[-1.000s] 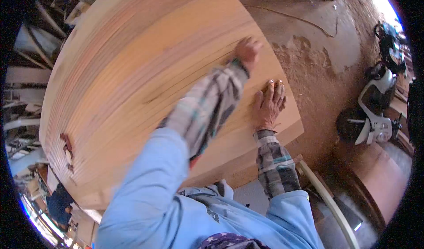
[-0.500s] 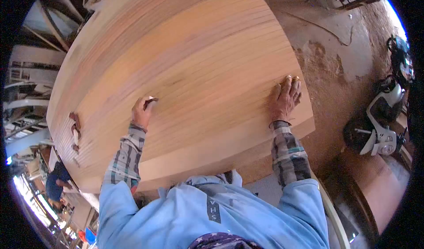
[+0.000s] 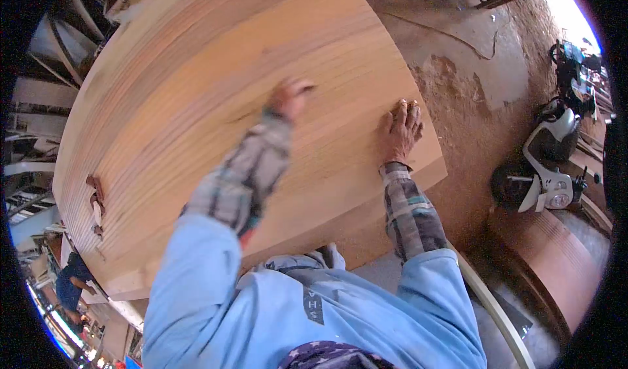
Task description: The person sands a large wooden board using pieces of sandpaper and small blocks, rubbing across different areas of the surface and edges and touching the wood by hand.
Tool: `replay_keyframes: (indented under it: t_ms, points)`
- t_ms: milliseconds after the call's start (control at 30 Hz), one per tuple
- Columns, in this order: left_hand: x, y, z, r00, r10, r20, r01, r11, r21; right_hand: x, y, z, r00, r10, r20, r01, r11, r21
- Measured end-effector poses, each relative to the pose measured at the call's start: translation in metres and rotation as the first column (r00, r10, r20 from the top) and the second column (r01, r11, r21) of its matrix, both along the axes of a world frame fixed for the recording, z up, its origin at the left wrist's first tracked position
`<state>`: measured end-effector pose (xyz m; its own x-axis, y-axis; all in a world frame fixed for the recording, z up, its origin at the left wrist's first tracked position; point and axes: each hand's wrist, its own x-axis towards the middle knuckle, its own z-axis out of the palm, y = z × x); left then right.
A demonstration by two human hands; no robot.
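Observation:
A large curved wooden panel (image 3: 327,153) with striped grain lies in front of me. My left hand (image 3: 290,99), smeared by motion, is closed over its upper middle. A small dark edge sticks out past the fingers, seemingly a folded piece of sandpaper (image 3: 308,88); most of it is hidden. Near the panel's right edge my right hand (image 3: 400,133) rests flat on the wood with fingers stretched out and nothing held. Its fingertips have something pale on them.
A small brown wooden object (image 3: 96,189) lies on the panel's left side. To the right, a motor scooter (image 3: 553,159) stands beyond a curved brown panel (image 3: 556,258). A cord (image 3: 451,34) crosses the floor. Another person (image 3: 72,281) is at the lower left.
My left hand has swept up and right across the panel with the dark piece, its forearm now stretched further over the wood. My right hand stays flat near the edge. The whole view has shifted slightly.

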<state>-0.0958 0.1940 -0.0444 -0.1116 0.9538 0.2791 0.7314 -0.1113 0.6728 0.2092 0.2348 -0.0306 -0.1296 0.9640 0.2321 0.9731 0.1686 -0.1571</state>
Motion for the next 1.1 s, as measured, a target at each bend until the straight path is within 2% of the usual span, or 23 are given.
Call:
replay_keyframes:
  t_ms: [100, 167, 233, 300, 367, 400, 467, 500, 533, 633, 700, 767, 800, 833, 900, 933, 967, 1000, 1033, 1100]
  points:
    - [-0.066, -0.123, 0.042, 0.983, 0.181, 0.018, -0.176, 0.971, -0.163, -0.004, -0.002, 0.004, 1.000, -0.018, 0.002, 0.018, 0.999, -0.029]
    - [-0.103, -0.184, 0.050, 0.958, 0.268, -0.105, -0.285, 0.930, -0.232, -0.004, -0.001, 0.006, 0.999, -0.037, 0.025, 0.038, 0.998, -0.053]
    - [-0.107, -0.188, 0.048, 0.944, 0.299, -0.139, -0.328, 0.899, -0.291, -0.005, 0.000, 0.008, 1.000, -0.012, -0.012, 0.011, 0.999, -0.051]
    - [-0.082, -0.149, 0.050, 0.974, 0.182, -0.138, -0.204, 0.965, -0.164, -0.003, 0.000, 0.006, 1.000, -0.016, 0.004, 0.016, 0.998, -0.059]
    - [-0.026, -0.066, 0.046, 0.987, 0.089, -0.132, -0.092, 0.996, -0.021, -0.004, 0.004, 0.007, 1.000, -0.027, 0.012, 0.028, 0.998, -0.053]
    - [0.003, -0.018, 0.036, 0.993, 0.020, -0.119, -0.017, 0.999, 0.030, -0.004, 0.003, 0.011, 0.999, -0.015, -0.030, 0.014, 0.999, -0.047]
    - [0.061, 0.088, -0.006, 0.982, -0.008, -0.188, 0.053, 0.970, 0.236, -0.003, 0.002, 0.010, 0.998, -0.013, -0.063, 0.011, 0.999, -0.034]
    - [0.092, 0.135, -0.006, 0.977, -0.026, -0.210, 0.079, 0.965, 0.250, -0.003, 0.001, 0.009, 0.998, -0.017, -0.057, 0.014, 0.999, -0.044]
    - [0.121, 0.183, -0.015, 0.998, -0.014, -0.064, 0.027, 0.977, 0.210, -0.003, 0.003, 0.008, 0.998, -0.018, -0.052, 0.016, 0.999, -0.050]
    - [0.147, 0.225, -0.007, 0.993, -0.022, -0.113, 0.052, 0.960, 0.276, -0.004, 0.004, 0.015, 0.999, -0.010, -0.030, 0.008, 0.998, -0.065]
    - [0.133, 0.201, 0.000, 0.993, -0.093, -0.076, 0.108, 0.968, 0.226, -0.003, -0.002, 0.019, 0.999, -0.013, -0.050, 0.009, 0.997, -0.082]
    - [0.080, 0.128, 0.006, 0.991, -0.135, -0.007, 0.134, 0.976, 0.172, -0.006, -0.001, 0.019, 0.998, -0.015, -0.055, 0.013, 0.999, -0.039]
    - [0.046, 0.081, 0.012, 0.978, -0.178, 0.108, 0.168, 0.982, 0.088, -0.008, -0.002, 0.019, 0.997, -0.003, -0.071, -0.001, 0.999, -0.050]
    - [0.010, 0.025, 0.017, 0.987, -0.143, -0.078, 0.145, 0.989, 0.020, -0.007, -0.001, 0.020, 0.998, -0.006, -0.065, 0.004, 0.999, -0.038]
    - [-0.061, -0.088, 0.035, 0.993, -0.036, -0.115, 0.017, 0.986, -0.165, -0.006, -0.003, 0.016, 0.997, 0.020, -0.078, -0.023, 0.999, -0.040]
    - [-0.095, -0.138, 0.042, 0.976, -0.061, -0.207, 0.045, 0.996, -0.082, -0.004, -0.001, 0.012, 0.998, 0.023, -0.057, -0.024, 0.999, -0.028]
    - [-0.129, -0.194, 0.041, 0.959, 0.053, -0.280, -0.094, 0.986, -0.137, -0.004, -0.001, 0.009, 0.999, 0.022, -0.030, -0.023, 1.000, -0.019]
    - [-0.159, -0.238, 0.045, 0.947, 0.097, -0.305, -0.161, 0.968, -0.193, -0.006, -0.001, 0.007, 0.998, 0.040, -0.044, -0.041, 0.999, -0.024]
    - [-0.177, -0.267, 0.049, 0.935, 0.135, -0.327, -0.223, 0.943, -0.248, -0.007, -0.002, 0.006, 0.999, 0.019, -0.034, -0.020, 0.999, -0.037]
    - [-0.183, -0.281, 0.055, 0.905, 0.147, -0.399, -0.245, 0.947, -0.209, -0.013, -0.003, 0.007, 1.000, 0.005, -0.026, -0.006, 0.999, -0.047]
